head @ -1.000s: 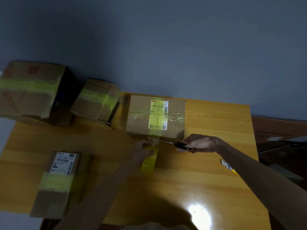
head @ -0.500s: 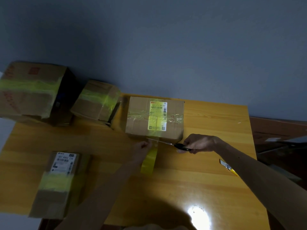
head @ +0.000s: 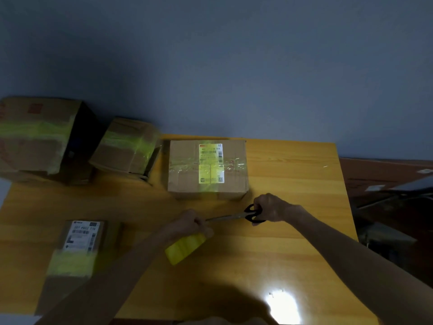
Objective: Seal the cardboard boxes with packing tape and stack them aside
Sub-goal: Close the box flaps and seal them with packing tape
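Hidden: the blade tips of the scissors (head: 230,217) vanish behind the left hand (head: 187,225), so I cannot tell if the blades are apart.
Blurred: the tape roll (head: 185,248) is a yellow smear, its top covered by the left fingers; the label on the near-left box (head: 75,254) is unreadable.
Cut off: the big box (head: 35,134) is clipped by the frame's left edge; a smaller taped box (head: 126,146) leans beside it.
Left hand: fingers curled round the tape roll.
Right hand (head: 271,207): fingers through the black scissor handles, gripping.
Room: bare table (head: 293,184) runs from the right knuckles out to the table's right edge.
Centre box (head: 207,168): just beyond both sets of fingers, not touching them; long axis left-right; a yellow tape strip crosses its top far-to-near and runs down the front face.
Scissors axis: from the right fingers towards the left fingers.
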